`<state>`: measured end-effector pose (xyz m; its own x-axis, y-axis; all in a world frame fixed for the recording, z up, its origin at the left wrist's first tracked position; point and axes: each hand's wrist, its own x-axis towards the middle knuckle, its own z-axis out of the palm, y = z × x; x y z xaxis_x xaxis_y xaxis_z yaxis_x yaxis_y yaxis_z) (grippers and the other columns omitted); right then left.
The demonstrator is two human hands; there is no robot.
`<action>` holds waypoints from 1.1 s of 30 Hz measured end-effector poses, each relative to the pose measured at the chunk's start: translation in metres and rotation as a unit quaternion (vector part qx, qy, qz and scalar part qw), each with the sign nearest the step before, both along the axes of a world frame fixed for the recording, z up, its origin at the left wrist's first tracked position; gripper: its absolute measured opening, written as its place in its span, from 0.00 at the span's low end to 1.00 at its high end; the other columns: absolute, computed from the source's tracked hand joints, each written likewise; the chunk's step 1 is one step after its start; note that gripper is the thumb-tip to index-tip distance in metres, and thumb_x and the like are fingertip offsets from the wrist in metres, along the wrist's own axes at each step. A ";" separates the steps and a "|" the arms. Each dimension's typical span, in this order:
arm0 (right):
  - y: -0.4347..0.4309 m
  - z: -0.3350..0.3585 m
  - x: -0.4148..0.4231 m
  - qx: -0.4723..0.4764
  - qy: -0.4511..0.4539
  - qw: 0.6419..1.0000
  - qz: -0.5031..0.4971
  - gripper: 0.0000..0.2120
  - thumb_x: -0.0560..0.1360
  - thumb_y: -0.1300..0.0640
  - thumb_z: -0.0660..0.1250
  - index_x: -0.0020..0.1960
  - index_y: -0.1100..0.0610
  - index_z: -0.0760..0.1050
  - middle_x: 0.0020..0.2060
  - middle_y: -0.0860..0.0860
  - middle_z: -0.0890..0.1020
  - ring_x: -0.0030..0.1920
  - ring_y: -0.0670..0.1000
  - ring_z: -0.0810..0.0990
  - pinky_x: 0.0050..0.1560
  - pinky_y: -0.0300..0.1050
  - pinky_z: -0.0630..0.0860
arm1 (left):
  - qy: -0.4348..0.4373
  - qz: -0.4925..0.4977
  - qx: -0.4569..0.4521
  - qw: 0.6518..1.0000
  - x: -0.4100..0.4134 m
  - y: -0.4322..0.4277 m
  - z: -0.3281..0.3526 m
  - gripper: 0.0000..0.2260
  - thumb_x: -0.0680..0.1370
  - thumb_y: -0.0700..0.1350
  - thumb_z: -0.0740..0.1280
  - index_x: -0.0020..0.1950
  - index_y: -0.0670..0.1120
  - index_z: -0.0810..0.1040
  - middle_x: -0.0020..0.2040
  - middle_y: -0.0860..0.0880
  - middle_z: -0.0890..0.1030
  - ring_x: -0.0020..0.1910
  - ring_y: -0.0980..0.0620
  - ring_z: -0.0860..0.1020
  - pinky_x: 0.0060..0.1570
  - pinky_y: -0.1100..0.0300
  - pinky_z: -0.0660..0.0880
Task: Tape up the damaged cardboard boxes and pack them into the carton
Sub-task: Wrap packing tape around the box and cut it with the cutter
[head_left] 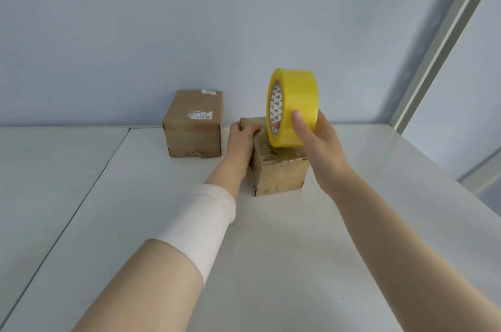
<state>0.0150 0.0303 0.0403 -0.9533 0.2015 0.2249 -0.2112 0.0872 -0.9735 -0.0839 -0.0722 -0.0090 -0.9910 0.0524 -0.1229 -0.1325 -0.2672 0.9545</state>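
— Yellow tape roll (292, 106): where?
— Up off the table (271, 250), standing on edge, right over the top of the damaged box (279, 177). Touching that top or just clear of it: cannot tell.
— Held how?
— Gripped by the right hand (320, 147): thumb flat across the yellow outer band, other fingers curled round the far side, mostly hidden behind the roll.
— And the left hand (241, 139)?
— Down on the same box, at its far left top edge, fingers curled over that edge and holding it. White sleeve band (200, 226) round the forearm.
— The box itself?
— Small, brown cardboard, mid-table, toward the back edge. Top torn, corrugation bared, a glossy strip of tape across it beneath the roll.
— Anything else up there?
— Second cardboard box (193, 125), bigger, left of the first and apart from it, close to the back edge by the wall (189, 20). White label (200, 115) on its top. Pale metal upright (444, 33) past the right back corner.
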 end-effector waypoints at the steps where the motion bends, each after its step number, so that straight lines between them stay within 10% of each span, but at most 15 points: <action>1: -0.003 0.000 -0.005 -0.001 -0.006 1.000 -0.014 0.11 0.77 0.48 0.63 0.54 0.54 0.75 0.45 0.49 0.84 0.49 0.49 0.82 0.54 0.49 0.78 | -0.012 0.002 -0.001 1.000 -0.002 0.000 -0.001 0.18 0.76 0.40 0.64 0.65 0.38 0.70 0.56 0.40 0.78 0.51 0.45 0.78 0.54 0.50 0.75; 6: -0.029 0.002 -0.001 -0.025 0.024 0.997 -0.062 0.16 0.76 0.44 0.63 0.52 0.56 0.75 0.45 0.54 0.84 0.48 0.54 0.82 0.54 0.54 0.78 | -0.026 -0.005 0.003 1.000 -0.010 -0.001 -0.007 0.14 0.75 0.41 0.64 0.60 0.40 0.70 0.52 0.41 0.78 0.53 0.43 0.78 0.57 0.47 0.74; 11: -0.033 0.003 0.047 -0.072 0.025 0.994 -0.074 0.20 0.69 0.36 0.64 0.41 0.53 0.79 0.37 0.48 0.85 0.39 0.45 0.84 0.40 0.38 0.80 | -0.032 -0.021 0.000 0.999 -0.009 0.000 -0.007 0.13 0.76 0.44 0.64 0.59 0.45 0.69 0.45 0.47 0.77 0.42 0.50 0.77 0.41 0.57 0.75; 15: -0.022 -0.007 0.084 -0.072 -0.074 0.993 -0.051 0.20 0.58 0.31 0.62 0.37 0.43 0.82 0.37 0.49 0.86 0.41 0.49 0.85 0.48 0.49 0.80 | -0.033 -0.012 0.020 0.999 -0.011 0.002 -0.009 0.18 0.77 0.42 0.64 0.65 0.39 0.68 0.45 0.47 0.76 0.41 0.52 0.76 0.36 0.61 0.73; 21: -0.022 -0.028 0.102 -0.019 -0.162 0.987 -0.012 0.29 0.58 0.32 0.61 0.44 0.54 0.79 0.36 0.49 0.85 0.39 0.50 0.84 0.38 0.40 0.80 | -0.030 -0.025 -0.003 0.999 -0.011 0.001 -0.009 0.19 0.77 0.44 0.64 0.66 0.39 0.67 0.49 0.46 0.77 0.44 0.52 0.77 0.40 0.60 0.74; 24: -0.021 -0.025 0.098 -0.003 -0.181 0.984 -0.004 0.28 0.59 0.33 0.60 0.46 0.53 0.78 0.34 0.47 0.85 0.35 0.45 0.83 0.30 0.32 0.77 | 0.007 -0.028 -0.114 0.993 -0.007 -0.003 -0.004 0.24 0.79 0.49 0.63 0.72 0.42 0.61 0.66 0.45 0.72 0.61 0.49 0.73 0.61 0.56 0.70; 29: -0.020 -0.023 0.097 -0.003 -0.195 0.981 0.021 0.19 0.72 0.36 0.60 0.47 0.50 0.77 0.33 0.44 0.85 0.34 0.41 0.82 0.33 0.35 0.76 | 0.320 -0.046 -0.299 0.898 0.022 -0.028 0.017 0.25 0.78 0.52 0.64 0.74 0.50 0.63 0.75 0.54 0.61 0.74 0.59 0.54 0.71 0.62 0.52; 33: -0.018 -0.021 0.098 -0.038 -0.195 0.977 0.075 0.19 0.73 0.39 0.60 0.52 0.52 0.75 0.37 0.50 0.86 0.38 0.47 0.84 0.39 0.40 0.78 | 0.355 -0.249 -0.459 0.775 0.035 -0.025 0.023 0.20 0.79 0.52 0.62 0.70 0.51 0.70 0.75 0.53 0.61 0.75 0.60 0.52 0.73 0.60 0.46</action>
<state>0.1130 0.0128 0.0190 -0.9837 0.0542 -0.1714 0.1720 0.0078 -0.9851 -0.0486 -0.0977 0.0139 -0.7109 0.6638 0.2322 0.6449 0.4836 0.5918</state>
